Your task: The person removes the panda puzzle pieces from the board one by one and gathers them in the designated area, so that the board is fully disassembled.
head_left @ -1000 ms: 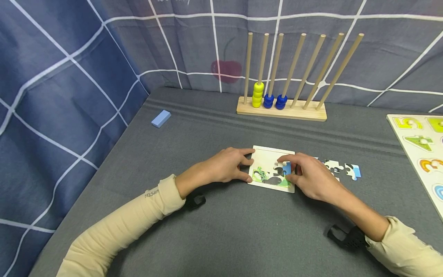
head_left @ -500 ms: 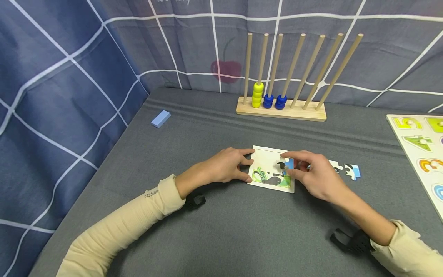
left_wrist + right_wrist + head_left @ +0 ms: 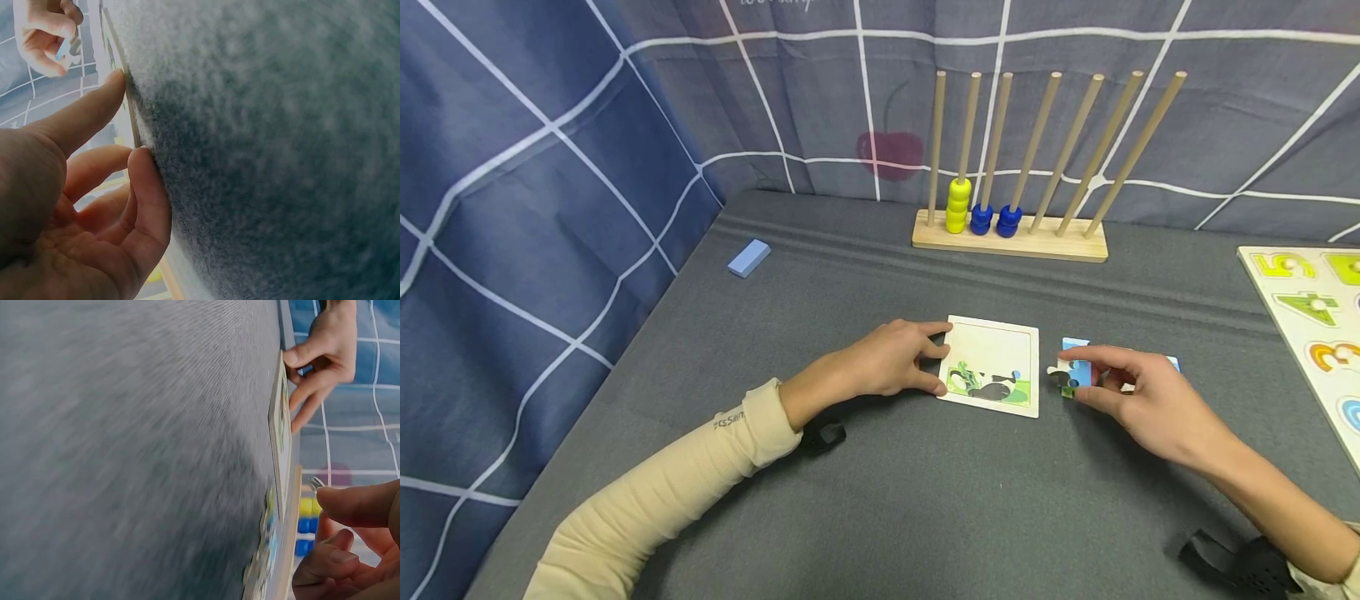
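Observation:
A square wooden puzzle board lies on the grey table, its lower part filled with cow-picture pieces and its upper part bare. My left hand rests at the board's left edge, thumb and fingertips touching it, as the left wrist view also shows. To the right of the board, my right hand pinches a blue, black and white jigsaw piece between thumb and finger. In the right wrist view this piece appears edge-on above the table. Loose jigsaw pieces lie below the right hand, which partly hides them.
Behind the board stands a wooden peg rack with yellow and blue beads on some rods. A light blue block lies at the back left. On the right edge is a number puzzle board. Gridded curtains border the table.
My right hand has lifted the jigsaw piece off the board and carried it right, over the loose pieces. The left hand has stayed at the board's edge.

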The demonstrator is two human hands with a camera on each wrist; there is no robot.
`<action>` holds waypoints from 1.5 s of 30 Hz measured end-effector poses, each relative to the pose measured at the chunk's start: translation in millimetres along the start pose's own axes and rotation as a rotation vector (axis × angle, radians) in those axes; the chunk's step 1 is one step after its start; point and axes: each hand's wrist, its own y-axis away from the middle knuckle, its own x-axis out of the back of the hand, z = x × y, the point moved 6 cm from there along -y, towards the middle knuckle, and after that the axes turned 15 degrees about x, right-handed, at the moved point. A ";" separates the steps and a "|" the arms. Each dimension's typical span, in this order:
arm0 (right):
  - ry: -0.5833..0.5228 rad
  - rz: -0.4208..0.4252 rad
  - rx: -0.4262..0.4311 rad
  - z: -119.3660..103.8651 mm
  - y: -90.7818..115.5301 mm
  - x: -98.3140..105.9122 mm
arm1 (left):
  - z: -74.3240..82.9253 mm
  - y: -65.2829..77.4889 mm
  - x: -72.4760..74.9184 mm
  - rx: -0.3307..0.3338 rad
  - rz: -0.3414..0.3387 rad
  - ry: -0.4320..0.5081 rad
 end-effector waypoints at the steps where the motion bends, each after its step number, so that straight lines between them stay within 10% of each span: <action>1: 0.006 0.000 -0.006 2.6 3.7 2.7 | 0.0 0.0 -0.1 0.000 0.000 0.001; 19: 0.009 0.045 -0.143 48.6 60.7 39.7 | 1.3 2.2 1.0 -0.011 0.001 0.010; 45: 0.383 -0.121 -0.059 48.2 63.4 37.6 | 1.7 1.4 1.1 0.004 0.002 -0.003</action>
